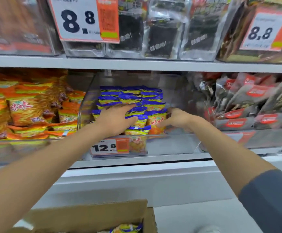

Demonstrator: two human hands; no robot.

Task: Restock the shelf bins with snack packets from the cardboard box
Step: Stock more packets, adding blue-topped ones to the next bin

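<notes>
A clear plastic shelf bin [170, 145] in the middle of the shelf holds several blue-and-yellow snack packets [131, 96] stacked toward its left side. My left hand [115, 118] lies flat on top of the packets, fingers stretched out. My right hand [175, 117] grips the right edge of an upright packet [156, 121] at the front of the stack. The right part of the bin is bare. At the bottom of the view the cardboard box [93, 214] stands open, with a few more blue-and-yellow packets [128, 228] showing inside.
A bin of orange packets [27, 108] stands to the left, a bin of dark grey and red packets [247, 101] to the right. A 12.8 price tag [110, 147] hangs on the middle bin's front. The upper shelf [136, 63] carries dark seaweed bags and 8.8 tags.
</notes>
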